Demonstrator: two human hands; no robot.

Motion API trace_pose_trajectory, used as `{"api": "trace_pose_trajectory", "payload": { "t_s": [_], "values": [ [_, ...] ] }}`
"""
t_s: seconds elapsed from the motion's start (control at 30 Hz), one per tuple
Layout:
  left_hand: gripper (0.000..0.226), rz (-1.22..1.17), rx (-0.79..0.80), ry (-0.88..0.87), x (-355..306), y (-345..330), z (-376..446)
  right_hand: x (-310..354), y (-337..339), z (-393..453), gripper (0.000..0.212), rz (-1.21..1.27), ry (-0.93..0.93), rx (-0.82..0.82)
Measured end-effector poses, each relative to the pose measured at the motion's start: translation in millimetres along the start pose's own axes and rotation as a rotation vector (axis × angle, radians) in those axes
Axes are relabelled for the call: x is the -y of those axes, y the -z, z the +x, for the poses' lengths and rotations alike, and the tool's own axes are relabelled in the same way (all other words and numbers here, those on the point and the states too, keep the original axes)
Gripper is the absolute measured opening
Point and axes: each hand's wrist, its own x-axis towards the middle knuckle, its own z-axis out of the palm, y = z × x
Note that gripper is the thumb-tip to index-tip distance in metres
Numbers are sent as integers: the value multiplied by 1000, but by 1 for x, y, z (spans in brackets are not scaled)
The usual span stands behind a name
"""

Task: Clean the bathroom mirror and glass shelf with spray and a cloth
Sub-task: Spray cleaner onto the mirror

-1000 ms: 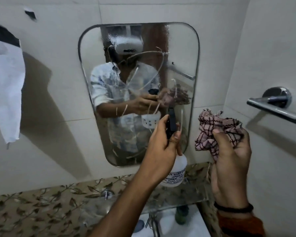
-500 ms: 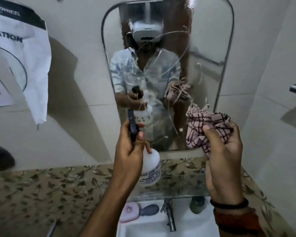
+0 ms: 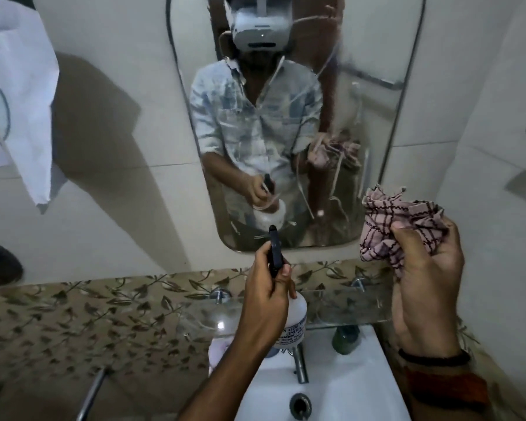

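Two hands: both raised in front of the mirror (image 3: 286,123), over the glass shelf (image 3: 340,305).
Left hand (image 3: 264,302): fingers wrapped tight round the spray bottle (image 3: 292,323), its dark nozzle pointing up just below the mirror's bottom edge.
Shelf: the bottle sits over its front edge, near the middle; bare glass lies to either side.
Right hand (image 3: 422,284): clenched on the bunched checked cloth (image 3: 398,226), beside the mirror's lower right corner, above the shelf's right end.
Mirror: streaked.
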Motion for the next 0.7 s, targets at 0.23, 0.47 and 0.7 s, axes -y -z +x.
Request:
{"api": "trace_pose_trajectory", "payload": {
  "t_s": [0.23, 0.47, 0.7],
  "values": [
    [35, 5, 137, -110, -34, -56, 27, 2, 32, 17, 31, -71, 23, -91],
    [34, -9, 188, -259, -107, -82, 65, 5, 53, 27, 32, -124, 43, -148],
    [53, 89, 248, -179, -92, -94, 59, 4, 50, 29, 34, -122, 41, -118]
  ]
}}
